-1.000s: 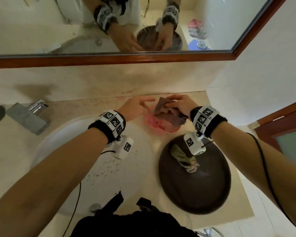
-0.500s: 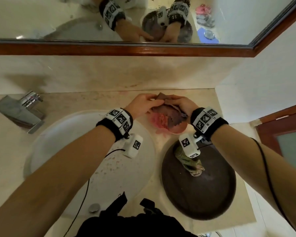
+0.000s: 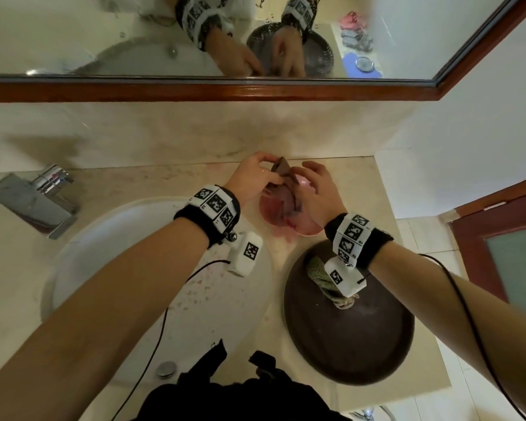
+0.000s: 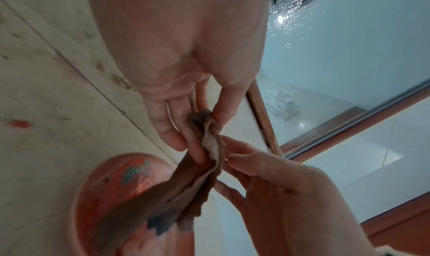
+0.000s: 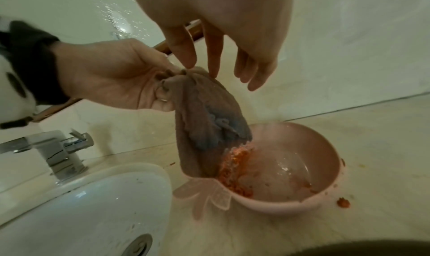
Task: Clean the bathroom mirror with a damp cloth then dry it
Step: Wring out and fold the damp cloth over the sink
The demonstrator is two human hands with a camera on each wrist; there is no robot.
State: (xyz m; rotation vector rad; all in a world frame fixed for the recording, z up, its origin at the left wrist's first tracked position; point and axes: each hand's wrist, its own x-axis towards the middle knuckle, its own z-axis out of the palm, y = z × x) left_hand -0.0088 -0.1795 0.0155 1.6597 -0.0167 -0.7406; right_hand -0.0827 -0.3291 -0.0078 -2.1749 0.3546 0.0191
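Note:
A brown cloth (image 3: 281,170) with a blue-grey patch hangs bunched over a pink bowl (image 3: 310,230) at the back of the counter, its lower end inside the bowl. My left hand (image 3: 274,174) pinches the gathered top of the cloth (image 5: 202,116). My right hand (image 3: 304,177) hovers beside it, fingers straight, their tips touching the cloth's top (image 4: 204,123). The wood-framed mirror (image 3: 104,34) runs along the wall above, with water drops on its glass (image 4: 349,57).
Orange-red residue lies in the pink bowl (image 5: 325,149), with specks on the counter. A white sink (image 3: 88,268) and chrome faucet (image 3: 34,199) are at left. A dark bowl (image 3: 362,344) with a twisted greenish cloth (image 3: 319,275) sits near right; a door (image 3: 513,253) stands beyond.
My left hand has reached in and taken the cloth's top, lifting it above the bowl. My right hand has let go of it, its fingers now straight.

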